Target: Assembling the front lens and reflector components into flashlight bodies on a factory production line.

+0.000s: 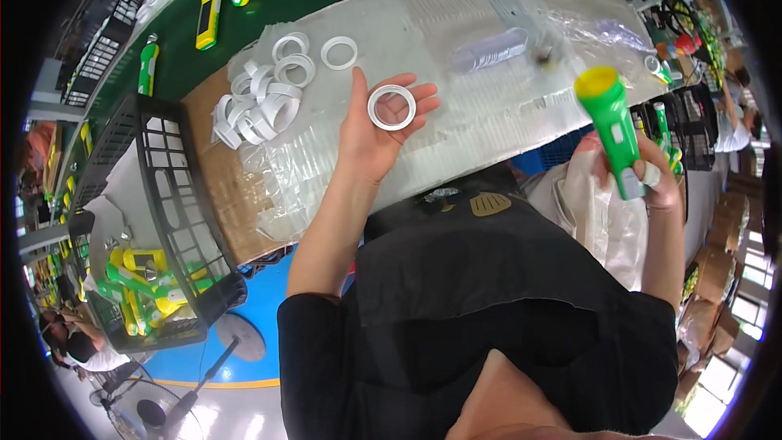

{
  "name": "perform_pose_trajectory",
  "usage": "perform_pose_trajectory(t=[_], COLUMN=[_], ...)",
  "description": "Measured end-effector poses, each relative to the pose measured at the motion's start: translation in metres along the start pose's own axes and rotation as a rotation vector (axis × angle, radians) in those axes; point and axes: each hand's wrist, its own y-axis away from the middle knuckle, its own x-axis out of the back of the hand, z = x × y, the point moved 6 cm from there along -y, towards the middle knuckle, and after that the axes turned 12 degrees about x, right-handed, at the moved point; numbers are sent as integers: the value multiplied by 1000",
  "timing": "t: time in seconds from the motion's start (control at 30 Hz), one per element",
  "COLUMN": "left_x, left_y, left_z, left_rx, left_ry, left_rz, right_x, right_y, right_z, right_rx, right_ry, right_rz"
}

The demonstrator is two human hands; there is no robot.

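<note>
On the open palm of my left hand point(371, 134) lies a white ring point(372, 111), with the fingers stretched out flat beneath it. My right hand point(654, 171) is wrapped round the lower end of a green flashlight point(617, 125), its wide yellow head tilted up. Left of my left hand, several more white rings point(281, 110) sit in a loose pile on the plastic-covered board. One separate ring point(339, 38) lies just beyond my thumb. A clear plastic sleeve point(491, 50) rests farther right on the board.
A black crate point(213, 281) at the left holds several green and yellow flashlights point(138, 277). More flashlights point(209, 15) lie on the green belt beyond the board. Another black crate point(695, 114) stands at the right. A fan point(151, 414) is on the floor, lower left.
</note>
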Motion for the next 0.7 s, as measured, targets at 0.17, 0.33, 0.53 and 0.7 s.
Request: perform_pose_trajectory(t=[0.17,0.33,0.53,0.7], left_x=[0,8,25,28], left_y=[5,11,2,-3], left_z=[8,18,15,19], left_rx=[-29,-73,-231,-409], left_ry=[14,-56,78,-122], left_rz=[8,102,199,289], right_x=[-76,-128,-132,-121], right_y=[-72,-117,-140,-134], right_z=[24,31,24,19], right_rx=[177,159,343,265], right_ry=[-307,-379,-291,-207], right_rz=[-43,-154,-274,-204])
